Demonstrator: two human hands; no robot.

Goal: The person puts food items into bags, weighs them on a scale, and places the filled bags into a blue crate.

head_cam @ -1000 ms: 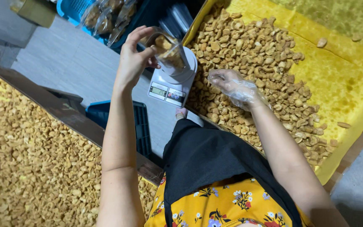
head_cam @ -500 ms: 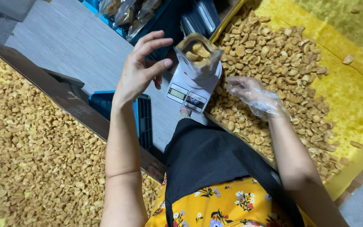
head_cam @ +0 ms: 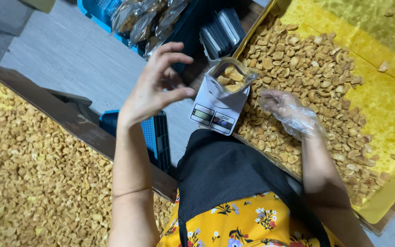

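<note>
A clear plastic pouch (head_cam: 228, 75) part-filled with golden fried snack pieces stands open-mouthed on a small white kitchen scale (head_cam: 214, 112). My left hand (head_cam: 154, 84) hovers just left of the pouch, bare, fingers spread, holding nothing. My right hand (head_cam: 289, 112) wears a thin clear plastic glove and rests over the heap of snack pieces (head_cam: 316, 77) on the yellow sheet (head_cam: 385, 105), just right of the scale, fingers loosely apart and seemingly empty.
A second mass of snack pieces (head_cam: 28, 178) fills a tray at the left behind a dark wooden edge (head_cam: 65, 119). A blue crate (head_cam: 154, 137) lies below the scale. Filled pouches (head_cam: 142, 20) and a stack of dark items (head_cam: 222, 32) sit at the top.
My left hand let go of the pouch, which now stands on the scale, and drew back to the left. My gloved right hand stayed over the snack heap.
</note>
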